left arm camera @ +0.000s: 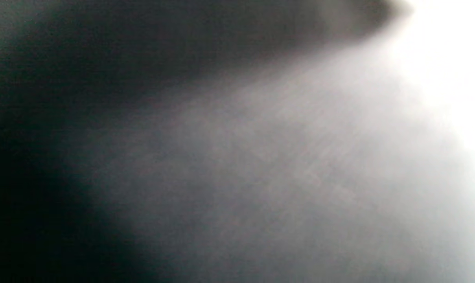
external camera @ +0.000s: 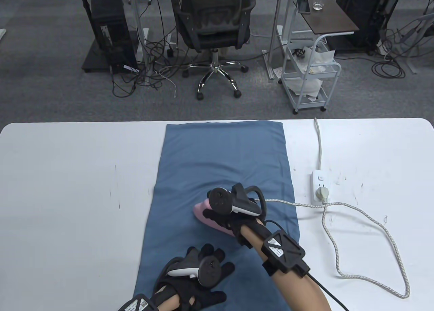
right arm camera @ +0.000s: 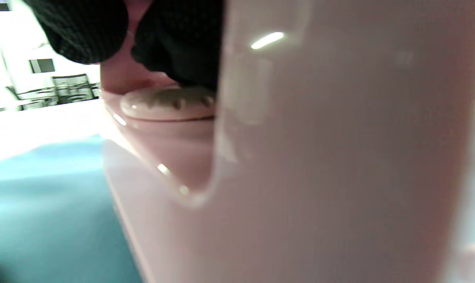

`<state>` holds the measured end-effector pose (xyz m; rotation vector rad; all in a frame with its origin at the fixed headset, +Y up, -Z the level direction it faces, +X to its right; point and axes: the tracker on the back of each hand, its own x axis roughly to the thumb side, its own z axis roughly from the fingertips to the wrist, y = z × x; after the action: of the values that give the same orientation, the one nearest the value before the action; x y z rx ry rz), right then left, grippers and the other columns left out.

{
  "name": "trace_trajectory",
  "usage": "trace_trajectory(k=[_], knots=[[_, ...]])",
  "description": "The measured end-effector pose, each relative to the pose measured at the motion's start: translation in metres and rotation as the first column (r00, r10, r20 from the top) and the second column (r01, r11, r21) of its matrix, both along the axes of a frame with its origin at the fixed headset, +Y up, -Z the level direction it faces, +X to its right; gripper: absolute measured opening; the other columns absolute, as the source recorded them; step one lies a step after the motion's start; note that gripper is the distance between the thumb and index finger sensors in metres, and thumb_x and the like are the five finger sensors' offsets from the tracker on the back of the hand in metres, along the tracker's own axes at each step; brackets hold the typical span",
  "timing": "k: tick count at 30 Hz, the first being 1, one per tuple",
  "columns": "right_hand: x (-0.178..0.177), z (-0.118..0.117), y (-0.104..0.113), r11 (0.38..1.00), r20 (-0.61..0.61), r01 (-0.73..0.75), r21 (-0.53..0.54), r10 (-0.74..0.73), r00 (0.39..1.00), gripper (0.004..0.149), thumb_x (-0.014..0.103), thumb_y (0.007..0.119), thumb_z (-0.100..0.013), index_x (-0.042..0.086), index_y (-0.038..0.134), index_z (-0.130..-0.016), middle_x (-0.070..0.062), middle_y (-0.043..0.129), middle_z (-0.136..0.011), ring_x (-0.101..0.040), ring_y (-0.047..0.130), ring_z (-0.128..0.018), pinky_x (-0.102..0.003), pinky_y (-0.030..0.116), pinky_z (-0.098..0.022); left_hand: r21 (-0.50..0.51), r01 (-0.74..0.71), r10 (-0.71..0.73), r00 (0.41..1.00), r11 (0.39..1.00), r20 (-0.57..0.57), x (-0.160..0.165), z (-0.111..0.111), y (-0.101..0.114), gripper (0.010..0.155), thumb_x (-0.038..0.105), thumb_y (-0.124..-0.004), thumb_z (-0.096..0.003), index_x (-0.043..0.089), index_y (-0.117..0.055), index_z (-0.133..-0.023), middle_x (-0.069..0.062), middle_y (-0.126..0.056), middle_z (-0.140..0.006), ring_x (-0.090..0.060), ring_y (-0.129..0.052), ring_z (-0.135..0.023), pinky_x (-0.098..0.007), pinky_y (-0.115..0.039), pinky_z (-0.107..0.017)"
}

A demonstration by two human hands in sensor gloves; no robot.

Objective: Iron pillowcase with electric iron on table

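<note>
A: Looking through the left wrist view gives nothing usable: only a grey blur, dark at the left and blown out white at the upper right. No fingers can be made out there.

B: And the iron (external camera: 207,216)?

A: Mostly hidden in the table view. The right hand (external camera: 226,212) and its tracker cover the handle and rear, so only the pink nose and a strip of the body show. In the right wrist view the pink housing (right arm camera: 339,157) fills most of the frame, out of focus, with a pale round dial (right arm camera: 166,103) under 2 gloved fingers (right arm camera: 84,27).

B: Which way does it point?

A: Its nose aims toward the table's left and slightly away from the person; the long axis runs diagonally from the lower right to the upper left. It sits on the blue pillowcase (external camera: 220,162), in the near half, about mid-width. The pillowcase lies lengthwise from the far edge of the white table (external camera: 67,189) to the near edge.

B: The hands?

A: The right hand is clenched around the iron's handle, forearm coming in from the lower right. The left hand (external camera: 198,273) rests flat on the pillowcase near the bottom edge, fingers spread and released, close to the iron but apart from it.

B: The cord?

A: The braided cord (external camera: 366,219) loops over the table to a white power strip (external camera: 320,185) at the right of the pillowcase.
</note>
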<state>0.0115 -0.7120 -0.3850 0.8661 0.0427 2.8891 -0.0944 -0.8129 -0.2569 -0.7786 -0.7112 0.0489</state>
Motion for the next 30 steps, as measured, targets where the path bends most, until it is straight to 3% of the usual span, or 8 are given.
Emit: trace_trajectory(k=[3, 6, 10, 15, 19, 23, 30], knots=[[-0.007, 0.014, -0.007, 0.999, -0.074, -0.043, -0.011, 0.042, 0.996, 0.066, 0.054, 0.075, -0.045, 0.012, 0.069, -0.096, 0.005, 0.095, -0.05, -0.01, 0.097, -0.028, -0.038, 0.091, -0.036, 0.001, 0.0, 0.0, 1.0, 1.0, 0.0, 0.0, 0.0, 0.0, 0.081, 0.07, -0.045, -0.0482, 0.046, 0.013, -0.099, 0.004, 0.033, -0.101, -0.033, 0.035, -0.092, -0.066, 0.015, -0.061], [-0.017, 0.012, -0.011, 0.998, -0.091, -0.066, -0.01, 0.065, 0.994, 0.065, 0.053, 0.076, -0.045, 0.013, 0.069, -0.095, 0.004, 0.095, -0.049, -0.011, 0.097, -0.027, -0.039, 0.091, -0.037, 0.0, 0.001, -0.001, 1.0, 1.0, 0.001, 0.0, 0.0, 0.0, 0.081, 0.069, -0.045, -0.0483, 0.046, 0.013, -0.099, 0.003, 0.033, -0.101, -0.034, 0.033, -0.092, -0.066, 0.015, -0.061], [-0.031, -0.014, -0.012, 0.997, -0.041, -0.076, -0.028, 0.075, 0.996, 0.066, 0.054, 0.074, -0.046, 0.013, 0.067, -0.097, 0.005, 0.094, -0.05, -0.011, 0.096, -0.029, -0.039, 0.09, -0.038, 0.0, 0.001, -0.001, 1.0, 1.0, 0.001, 0.0, 0.0, 0.0, 0.08, 0.069, -0.045, -0.0483, 0.046, 0.013, -0.099, 0.004, 0.033, -0.101, -0.033, 0.035, -0.092, -0.066, 0.015, -0.061], [-0.043, -0.067, -0.014, 0.999, 0.102, -0.05, -0.008, 0.05, 0.993, 0.066, 0.054, 0.074, -0.046, 0.013, 0.068, -0.096, 0.005, 0.093, -0.049, -0.01, 0.095, -0.027, -0.038, 0.09, -0.037, -0.001, 0.001, -0.001, 1.0, 1.0, 0.001, 0.0, 0.0, 0.0, 0.08, 0.07, -0.045, -0.0481, 0.046, 0.013, -0.099, 0.004, 0.033, -0.101, -0.033, 0.035, -0.092, -0.066, 0.015, -0.061], [-0.047, -0.082, -0.014, 0.999, 0.153, -0.044, -0.016, 0.046, 0.987, 0.065, 0.054, 0.074, -0.046, 0.012, 0.068, -0.096, 0.005, 0.093, -0.049, -0.01, 0.095, -0.027, -0.038, 0.09, -0.037, -0.001, 0.0, 0.0, 1.0, 1.0, 0.001, 0.0, 0.0, 0.0, 0.08, 0.069, -0.045, -0.0482, 0.046, 0.013, -0.099, 0.004, 0.033, -0.101, -0.033, 0.035, -0.092, -0.066, 0.015, -0.061], [-0.046, -0.078, -0.01, 1.0, 0.123, -0.016, -0.024, 0.018, 0.992, 0.065, 0.053, 0.076, -0.045, 0.013, 0.069, -0.096, 0.005, 0.095, -0.049, -0.011, 0.096, -0.027, -0.038, 0.09, -0.036, -0.001, 0.001, -0.001, 1.0, 1.0, 0.001, 0.0, 0.0, 0.0, 0.08, 0.069, -0.045, -0.0481, 0.046, 0.013, -0.099, 0.004, 0.033, -0.101, -0.033, 0.035, -0.092, -0.066, 0.015, -0.061], [-0.049, -0.018, 0.001, 0.997, -0.115, 0.066, -0.026, -0.069, 0.991, 0.065, 0.053, 0.076, -0.045, 0.013, 0.069, -0.095, 0.005, 0.095, -0.049, -0.011, 0.097, -0.027, -0.038, 0.091, -0.036, -0.001, 0.0, 0.0, 1.0, 1.0, 0.001, 0.0, 0.0, 0.0, 0.08, 0.069, -0.045, -0.0482, 0.046, 0.013, -0.099, 0.004, 0.033, -0.101, -0.033, 0.035, -0.092, -0.066, 0.015, -0.061]])
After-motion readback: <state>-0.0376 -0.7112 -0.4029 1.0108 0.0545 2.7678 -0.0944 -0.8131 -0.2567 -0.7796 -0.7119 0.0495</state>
